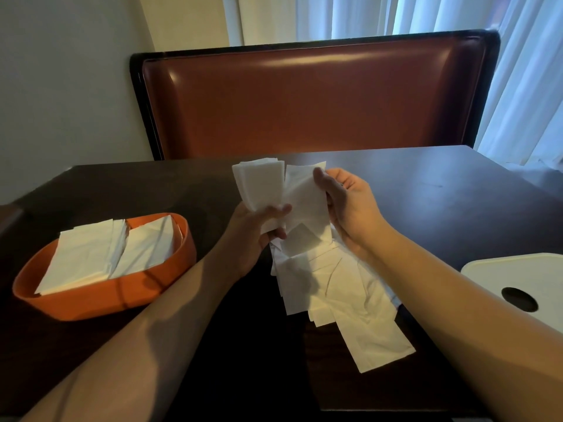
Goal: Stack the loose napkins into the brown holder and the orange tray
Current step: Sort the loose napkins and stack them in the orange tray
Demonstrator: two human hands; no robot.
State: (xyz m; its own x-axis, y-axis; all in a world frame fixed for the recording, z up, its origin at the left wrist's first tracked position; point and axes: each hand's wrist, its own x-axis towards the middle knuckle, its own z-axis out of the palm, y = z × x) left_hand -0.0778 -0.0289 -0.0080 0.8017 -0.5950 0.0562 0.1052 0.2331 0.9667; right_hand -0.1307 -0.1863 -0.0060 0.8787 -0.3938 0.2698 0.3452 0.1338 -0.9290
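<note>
Nearest to us, the loose napkins [341, 290] sprawl over the dark table [441, 190], a ragged overlapping fan of thin white paper. Most of these long rectangles run with their long axis from the near right corner up toward the hands, though a few lie skewed across the others. Light stuff, soft, quick to crease or slide off one another, so I'd judge a flat pinch at a short end the sensible hold, a few sheets at a time.

Up a little, both hands are busy above the heap. The left hand [259, 236] grips the lower end of a squared-up bundle [259, 184], thumb curled across the front, and that bundle stands almost upright, long axis vertical, leaning slightly left. The right hand [347, 205] pinches a single napkin [304, 196] by its right edge, thumb on the front face, and the sheet hangs limp and drooping just beside the bundle, apparently touching it. That one looks ready to join the stack, by my reading.

Out left, the orange tray [100, 296] already holds two slanting piles, their long sides angled toward the far right. At the right edge sits a white lid with a dark hole [515, 284].

Farthest back, the brown booth seat [313, 95] and pale curtains [518, 71]. A brown holder? I can't spot one from here.
</note>
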